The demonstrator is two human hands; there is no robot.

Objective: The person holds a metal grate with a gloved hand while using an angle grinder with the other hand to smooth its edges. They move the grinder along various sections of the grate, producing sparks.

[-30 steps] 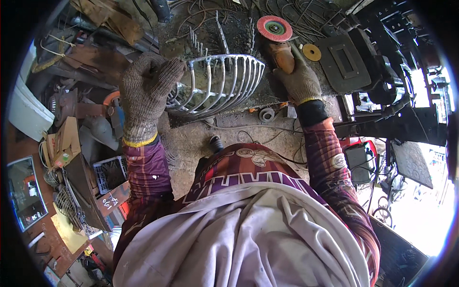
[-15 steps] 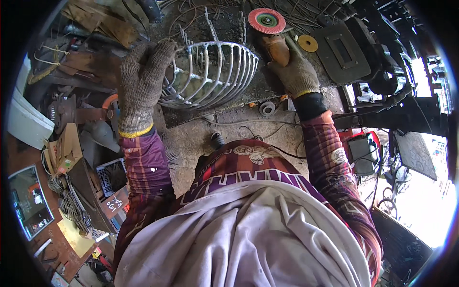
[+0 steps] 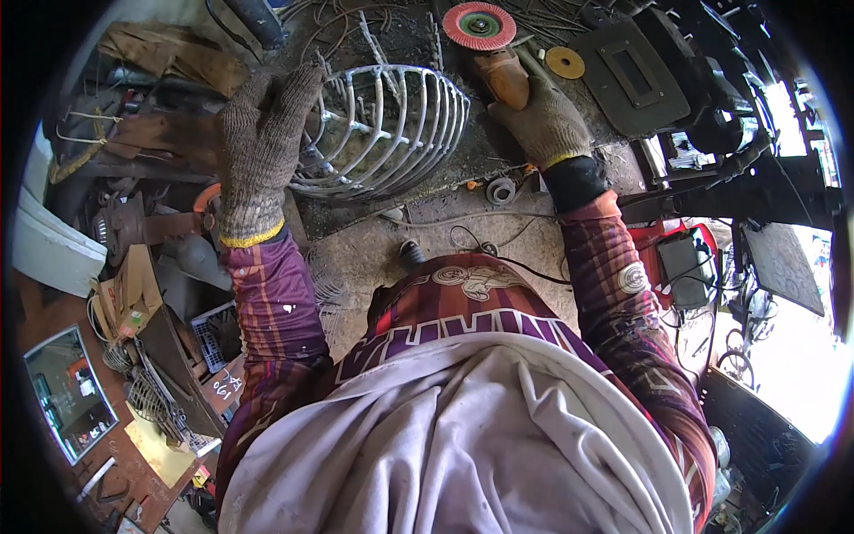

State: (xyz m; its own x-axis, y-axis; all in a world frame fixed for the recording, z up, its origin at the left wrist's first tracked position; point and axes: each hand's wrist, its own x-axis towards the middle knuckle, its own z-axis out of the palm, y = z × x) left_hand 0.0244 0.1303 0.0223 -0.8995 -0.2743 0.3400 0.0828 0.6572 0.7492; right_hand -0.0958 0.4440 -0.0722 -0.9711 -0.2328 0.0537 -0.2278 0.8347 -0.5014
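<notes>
While the right hand (image 3: 547, 125), in a grey-brown knitted glove, is wrapped around the orange-brown body of a handheld grinder (image 3: 505, 80), the round red-edged flap disc with a green centre (image 3: 479, 25) sits just beyond its fingers, face up and apart from any metal; whether it is spinning cannot be told. The left hand (image 3: 262, 147), gloved in the same knit, has its fingertips at the near end of a curved, silvery cage of metal ribs (image 3: 381, 135), which lies to its right, between the two hands, on a dark, grimy work surface (image 3: 463, 160); whether those fingers grip the rim or merely rest on it cannot be told. Handling this well, I judge, calls for a firm left hold at that end, since a light, rounded frame could rock or skid under pressure. The right wrist should keep the disc tilted so that its flat edge meets a rib lightly, never snagging in the gaps, and the left glove should stay out of the disc's path, as loose knit could catch. The thin yellow disc (image 3: 565, 62) just beyond the right hand, on its right, would best be kept clear of the grinder's swing.
</notes>
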